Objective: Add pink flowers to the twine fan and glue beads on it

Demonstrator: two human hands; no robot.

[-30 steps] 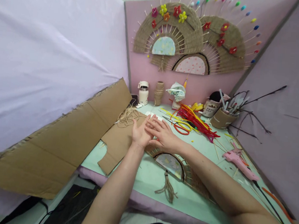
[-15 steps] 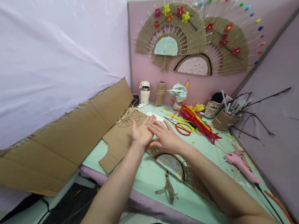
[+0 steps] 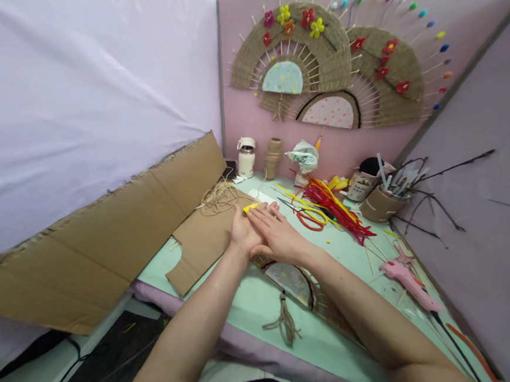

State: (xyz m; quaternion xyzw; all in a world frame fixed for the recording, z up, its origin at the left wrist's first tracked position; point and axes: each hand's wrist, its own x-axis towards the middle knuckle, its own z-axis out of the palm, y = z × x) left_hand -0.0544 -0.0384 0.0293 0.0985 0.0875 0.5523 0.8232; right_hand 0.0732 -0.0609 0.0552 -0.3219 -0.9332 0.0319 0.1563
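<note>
Pressing or rolling seems the step in hand: the right hand lies flat across the upturned left hand, both unclenched, a yellow piece showing between them above the counter. Continuing likely calls for light, even pressure.

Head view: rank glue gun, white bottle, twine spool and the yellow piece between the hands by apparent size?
Glue gun
White bottle and twine spool: too alike to rank
Yellow piece, perhaps partly covered
</note>
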